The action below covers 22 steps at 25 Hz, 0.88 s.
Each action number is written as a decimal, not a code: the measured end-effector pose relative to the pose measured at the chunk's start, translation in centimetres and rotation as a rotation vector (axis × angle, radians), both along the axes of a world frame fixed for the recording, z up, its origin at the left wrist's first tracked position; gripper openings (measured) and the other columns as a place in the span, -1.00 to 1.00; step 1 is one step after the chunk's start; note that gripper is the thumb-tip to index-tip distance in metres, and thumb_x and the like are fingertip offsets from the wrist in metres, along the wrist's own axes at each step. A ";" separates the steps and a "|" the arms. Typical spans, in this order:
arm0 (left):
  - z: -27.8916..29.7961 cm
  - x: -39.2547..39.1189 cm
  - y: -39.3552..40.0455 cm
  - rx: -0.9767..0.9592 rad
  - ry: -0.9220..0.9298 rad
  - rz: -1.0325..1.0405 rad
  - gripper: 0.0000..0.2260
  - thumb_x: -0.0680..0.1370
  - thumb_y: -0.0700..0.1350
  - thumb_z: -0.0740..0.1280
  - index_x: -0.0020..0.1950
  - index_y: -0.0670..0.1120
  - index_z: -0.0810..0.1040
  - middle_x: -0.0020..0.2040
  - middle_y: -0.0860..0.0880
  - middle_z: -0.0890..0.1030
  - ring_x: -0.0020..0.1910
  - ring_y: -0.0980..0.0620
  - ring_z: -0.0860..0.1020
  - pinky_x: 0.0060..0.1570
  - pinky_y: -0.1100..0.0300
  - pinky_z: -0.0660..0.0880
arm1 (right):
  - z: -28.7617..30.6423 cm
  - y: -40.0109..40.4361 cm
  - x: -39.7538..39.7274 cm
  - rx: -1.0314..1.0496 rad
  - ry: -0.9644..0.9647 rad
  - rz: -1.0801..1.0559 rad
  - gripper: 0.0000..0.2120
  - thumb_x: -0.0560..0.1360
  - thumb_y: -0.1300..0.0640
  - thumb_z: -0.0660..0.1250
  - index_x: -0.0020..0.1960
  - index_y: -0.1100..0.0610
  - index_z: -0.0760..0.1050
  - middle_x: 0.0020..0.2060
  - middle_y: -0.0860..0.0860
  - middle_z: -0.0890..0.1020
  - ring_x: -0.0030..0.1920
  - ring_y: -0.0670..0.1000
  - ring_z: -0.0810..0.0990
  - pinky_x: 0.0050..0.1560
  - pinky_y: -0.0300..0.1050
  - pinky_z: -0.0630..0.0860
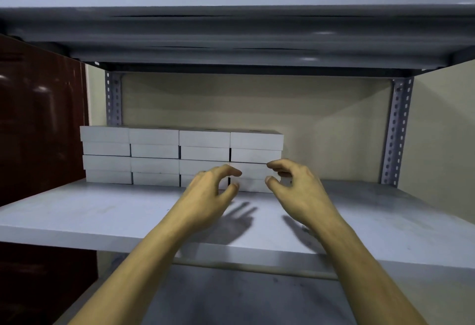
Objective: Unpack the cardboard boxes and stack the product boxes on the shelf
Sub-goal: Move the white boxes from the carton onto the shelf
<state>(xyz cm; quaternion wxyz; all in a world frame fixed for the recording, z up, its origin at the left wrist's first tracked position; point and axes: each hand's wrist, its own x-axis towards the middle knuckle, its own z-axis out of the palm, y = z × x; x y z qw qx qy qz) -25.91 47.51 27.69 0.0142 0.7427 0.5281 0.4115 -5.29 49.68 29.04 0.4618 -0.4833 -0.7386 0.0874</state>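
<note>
Left hand [209,191], right hand [293,186]: fingers loosely curled, before product boxes [180,156].

A dark reddish-brown glossy door [38,119] stands at the left edge of the view, with light reflections on its panel. A plain cream wall [257,108] runs behind the rack and continues to the right. Blurred shadows fall on the wall.

Matt white card product boxes [180,155], smooth grey metal shelf [90,211]
</note>
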 end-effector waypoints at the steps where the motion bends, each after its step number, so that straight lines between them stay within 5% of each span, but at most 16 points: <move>1: -0.3 -0.2 -0.7 0.016 -0.001 0.009 -0.74 0.65 0.08 0.22 0.34 0.21 0.48 0.32 0.25 0.52 0.01 0.09 0.44 0.08 0.17 0.37 | -0.4 -0.6 -0.3 0.018 0.009 0.015 -0.66 0.60 0.02 0.34 0.36 -0.04 0.53 0.27 -0.18 0.58 0.27 -0.17 0.52 0.22 -0.26 0.38; 5: -1.3 -1.1 -3.6 0.094 0.012 0.058 -0.74 0.66 0.05 0.22 0.34 0.18 0.50 0.30 0.33 0.50 0.31 0.21 0.37 0.16 0.32 0.27 | -1.6 -2.4 -2.0 0.027 0.047 0.097 -0.69 0.59 0.01 0.34 0.34 -0.11 0.53 0.26 -0.24 0.58 0.25 -0.24 0.50 0.25 -0.28 0.39; 11: -3.6 -3.9 -8.0 0.114 -0.019 0.158 -0.74 0.65 0.10 0.21 0.33 0.22 0.49 0.27 0.36 0.49 0.31 0.31 0.32 0.17 0.46 0.25 | -2.9 -4.9 -6.1 0.011 0.088 0.266 -0.71 0.58 -0.02 0.34 0.30 -0.16 0.54 0.20 -0.31 0.58 0.23 -0.33 0.48 0.19 -0.40 0.37; 19: -6.3 -9.7 -14.4 0.124 -0.079 0.380 -0.74 0.63 0.11 0.21 0.31 0.23 0.50 0.27 0.36 0.49 0.39 0.30 0.31 0.30 0.31 0.29 | -4.9 -7.6 -13.9 -0.042 0.128 0.528 -0.77 0.59 0.00 0.35 0.23 -0.18 0.57 0.14 -0.34 0.60 0.18 -0.46 0.42 -0.05 -0.62 0.34; 22: -7.2 -11.7 -16.9 0.116 -0.080 0.471 -0.74 0.62 0.07 0.24 0.30 0.20 0.52 0.25 0.34 0.52 0.35 0.25 0.36 0.29 0.35 0.30 | -5.7 -8.8 -17.0 -0.038 0.165 0.615 -0.78 0.58 0.02 0.36 0.19 -0.18 0.60 0.09 -0.33 0.62 0.16 -0.44 0.45 0.00 -0.55 0.40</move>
